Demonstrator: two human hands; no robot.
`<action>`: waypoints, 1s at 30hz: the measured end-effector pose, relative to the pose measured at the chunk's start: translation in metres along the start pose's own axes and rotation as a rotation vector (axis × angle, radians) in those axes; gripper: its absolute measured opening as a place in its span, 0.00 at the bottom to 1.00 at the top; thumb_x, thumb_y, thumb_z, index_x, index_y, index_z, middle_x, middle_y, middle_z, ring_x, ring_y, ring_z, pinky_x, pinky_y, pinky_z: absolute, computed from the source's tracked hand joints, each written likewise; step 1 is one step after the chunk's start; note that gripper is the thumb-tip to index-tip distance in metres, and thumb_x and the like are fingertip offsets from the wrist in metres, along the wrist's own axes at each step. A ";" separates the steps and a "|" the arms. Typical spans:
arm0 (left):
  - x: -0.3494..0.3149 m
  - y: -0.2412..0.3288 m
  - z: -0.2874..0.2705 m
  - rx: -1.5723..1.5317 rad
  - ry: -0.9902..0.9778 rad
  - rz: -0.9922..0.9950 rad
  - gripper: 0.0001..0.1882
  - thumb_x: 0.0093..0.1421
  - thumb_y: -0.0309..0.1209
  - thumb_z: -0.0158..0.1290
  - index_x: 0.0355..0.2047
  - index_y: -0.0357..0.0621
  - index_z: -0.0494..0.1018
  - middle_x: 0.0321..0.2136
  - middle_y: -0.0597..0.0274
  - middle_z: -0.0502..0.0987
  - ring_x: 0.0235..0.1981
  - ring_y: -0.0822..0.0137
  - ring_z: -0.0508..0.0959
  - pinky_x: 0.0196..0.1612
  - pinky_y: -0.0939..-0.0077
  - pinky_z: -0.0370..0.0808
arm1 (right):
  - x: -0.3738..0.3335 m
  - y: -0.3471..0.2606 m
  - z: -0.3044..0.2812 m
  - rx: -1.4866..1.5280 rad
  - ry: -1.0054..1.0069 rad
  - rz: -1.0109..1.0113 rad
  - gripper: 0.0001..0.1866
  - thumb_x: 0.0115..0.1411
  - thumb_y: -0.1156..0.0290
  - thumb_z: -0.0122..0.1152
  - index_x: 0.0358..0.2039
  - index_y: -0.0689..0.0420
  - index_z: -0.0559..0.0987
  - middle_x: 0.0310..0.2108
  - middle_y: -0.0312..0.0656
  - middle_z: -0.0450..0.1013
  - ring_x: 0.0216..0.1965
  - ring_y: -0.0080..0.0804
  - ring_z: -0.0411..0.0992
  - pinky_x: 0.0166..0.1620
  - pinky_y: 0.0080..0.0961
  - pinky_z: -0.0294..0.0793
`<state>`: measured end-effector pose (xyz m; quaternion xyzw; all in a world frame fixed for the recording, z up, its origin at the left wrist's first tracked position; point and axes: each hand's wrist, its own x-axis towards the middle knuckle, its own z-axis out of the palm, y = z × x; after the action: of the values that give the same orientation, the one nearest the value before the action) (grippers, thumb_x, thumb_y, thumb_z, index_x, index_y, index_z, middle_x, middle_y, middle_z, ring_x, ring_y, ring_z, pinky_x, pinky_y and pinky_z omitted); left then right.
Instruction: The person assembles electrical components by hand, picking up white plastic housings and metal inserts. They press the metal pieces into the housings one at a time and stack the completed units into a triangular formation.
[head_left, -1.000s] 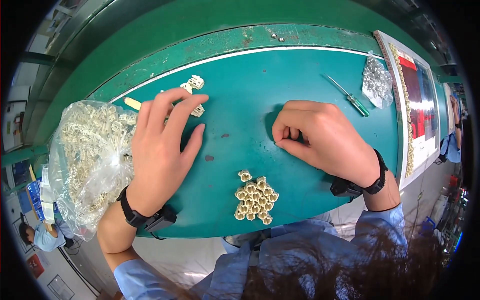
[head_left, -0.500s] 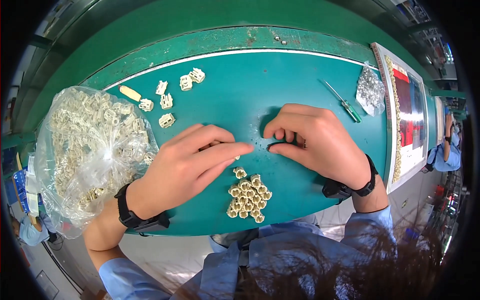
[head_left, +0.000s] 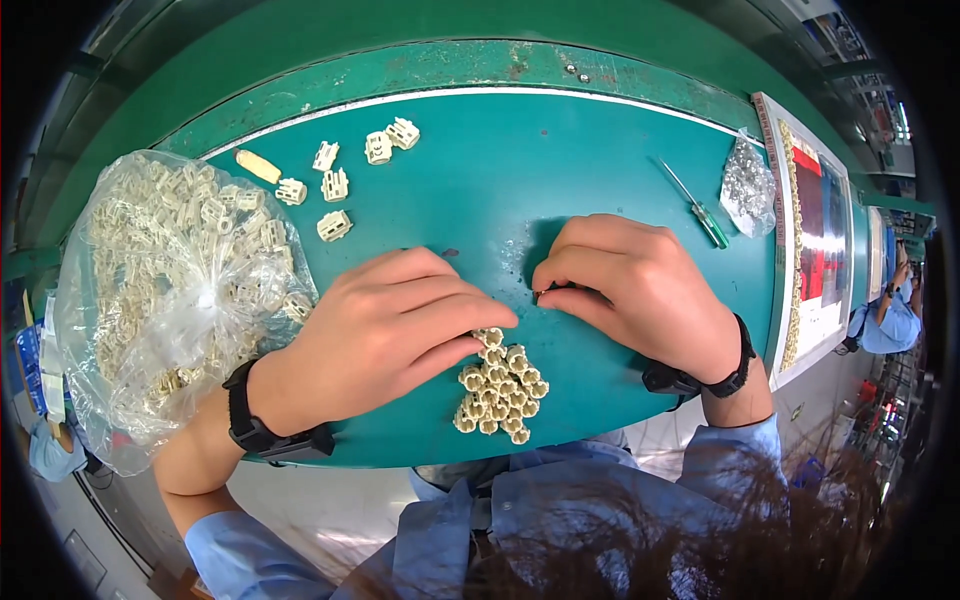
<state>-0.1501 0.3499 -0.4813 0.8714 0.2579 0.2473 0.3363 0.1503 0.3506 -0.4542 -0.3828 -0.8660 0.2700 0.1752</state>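
Note:
Ring-shaped cream plastic parts (head_left: 500, 393) stand packed in a cluster near the front edge of the green table. At the cluster's far tip, my left hand (head_left: 400, 325) has thumb and forefinger closed about one cream plastic part (head_left: 489, 338). Its other fingers lie together, hiding much of the grip. To the right, my right hand (head_left: 630, 285) pinches a small dark piece (head_left: 540, 294) just above the tabletop. Most of that piece is covered by the fingertips, so its kind cannot be made out. Dark specks dot the table between both hands.
A clear bag (head_left: 150, 290) full of cream parts fills the left side. Several loose parts (head_left: 335, 226) and a tan handle-shaped piece (head_left: 259, 166) lie beyond it. Far right are a green-handled screwdriver (head_left: 709, 224), a small bag of metal bits (head_left: 747, 185) and a white-framed panel (head_left: 790, 240).
My left hand has moved slightly right and nearer, bringing its fingertips to the cluster's far tip. The right hand keeps its place, its pinch drawn tighter over the dark piece.

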 end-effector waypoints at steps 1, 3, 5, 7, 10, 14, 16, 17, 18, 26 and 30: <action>-0.001 -0.001 0.000 0.015 0.006 0.009 0.17 0.58 0.23 0.77 0.48 0.49 0.90 0.47 0.65 0.90 0.46 0.58 0.85 0.50 0.64 0.85 | 0.000 -0.001 0.001 -0.024 0.001 -0.009 0.11 0.58 0.75 0.83 0.41 0.56 0.90 0.37 0.41 0.82 0.38 0.47 0.81 0.42 0.41 0.83; -0.003 -0.002 0.001 0.044 0.019 0.027 0.19 0.57 0.23 0.77 0.48 0.50 0.90 0.47 0.65 0.90 0.47 0.57 0.84 0.50 0.64 0.84 | 0.001 -0.002 0.002 -0.022 0.000 -0.014 0.11 0.58 0.74 0.83 0.41 0.56 0.90 0.38 0.40 0.82 0.38 0.47 0.82 0.42 0.41 0.83; -0.004 -0.002 -0.003 0.046 0.012 0.017 0.19 0.56 0.23 0.78 0.49 0.50 0.90 0.47 0.65 0.89 0.47 0.57 0.83 0.50 0.64 0.84 | 0.002 -0.002 0.002 -0.018 0.001 -0.022 0.11 0.58 0.74 0.83 0.41 0.55 0.90 0.38 0.40 0.82 0.39 0.46 0.82 0.42 0.42 0.83; -0.005 -0.003 -0.006 0.050 -0.007 0.001 0.21 0.55 0.23 0.78 0.49 0.50 0.90 0.48 0.65 0.88 0.47 0.57 0.83 0.49 0.63 0.84 | 0.004 -0.003 0.000 -0.016 -0.006 -0.026 0.11 0.58 0.74 0.83 0.41 0.55 0.90 0.38 0.40 0.82 0.39 0.46 0.82 0.42 0.42 0.83; -0.008 -0.003 -0.003 0.046 0.005 -0.015 0.21 0.54 0.23 0.78 0.49 0.50 0.90 0.47 0.65 0.87 0.47 0.56 0.83 0.49 0.63 0.84 | 0.006 -0.003 0.001 -0.010 -0.020 -0.035 0.12 0.58 0.74 0.83 0.42 0.55 0.90 0.39 0.40 0.83 0.40 0.46 0.82 0.42 0.41 0.83; -0.010 -0.007 0.000 0.043 0.008 -0.025 0.21 0.54 0.23 0.78 0.49 0.50 0.90 0.46 0.65 0.86 0.46 0.56 0.82 0.48 0.63 0.83 | 0.004 -0.002 0.007 -0.028 -0.036 -0.022 0.12 0.57 0.74 0.83 0.42 0.54 0.91 0.39 0.40 0.83 0.39 0.46 0.82 0.42 0.41 0.83; -0.011 -0.008 0.001 0.042 0.007 -0.026 0.21 0.54 0.23 0.78 0.48 0.49 0.90 0.46 0.64 0.86 0.46 0.56 0.82 0.48 0.63 0.83 | 0.004 0.000 0.011 -0.031 -0.035 -0.027 0.12 0.57 0.74 0.83 0.42 0.55 0.91 0.38 0.40 0.83 0.39 0.45 0.82 0.41 0.40 0.83; -0.012 -0.008 0.003 0.039 0.008 -0.045 0.20 0.54 0.23 0.78 0.48 0.49 0.89 0.45 0.64 0.85 0.46 0.56 0.82 0.48 0.62 0.83 | 0.004 0.000 0.013 -0.032 -0.034 -0.030 0.12 0.57 0.74 0.83 0.42 0.55 0.91 0.37 0.40 0.83 0.39 0.45 0.83 0.41 0.40 0.83; -0.013 -0.008 0.004 0.035 0.009 -0.064 0.19 0.54 0.23 0.78 0.47 0.49 0.89 0.45 0.64 0.85 0.45 0.56 0.82 0.47 0.62 0.83 | 0.004 0.000 0.014 -0.032 -0.035 -0.029 0.12 0.57 0.74 0.83 0.42 0.55 0.91 0.37 0.40 0.83 0.39 0.45 0.83 0.41 0.40 0.83; -0.018 -0.011 0.011 0.071 0.078 -0.119 0.18 0.53 0.25 0.79 0.41 0.46 0.85 0.43 0.63 0.83 0.43 0.55 0.80 0.45 0.60 0.81 | 0.015 -0.022 0.037 0.148 0.092 -0.031 0.13 0.57 0.76 0.85 0.42 0.57 0.91 0.37 0.40 0.84 0.35 0.41 0.83 0.37 0.38 0.82; -0.020 -0.017 0.009 0.076 0.094 -0.098 0.18 0.52 0.25 0.79 0.41 0.45 0.83 0.43 0.63 0.83 0.43 0.54 0.80 0.45 0.60 0.80 | 0.019 -0.029 0.051 0.115 0.112 -0.073 0.13 0.56 0.77 0.86 0.42 0.58 0.91 0.37 0.39 0.84 0.34 0.40 0.83 0.36 0.36 0.82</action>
<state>-0.1643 0.3440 -0.5041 0.8573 0.3250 0.2610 0.3021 0.0958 0.3321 -0.4753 -0.3548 -0.8513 0.2906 0.2549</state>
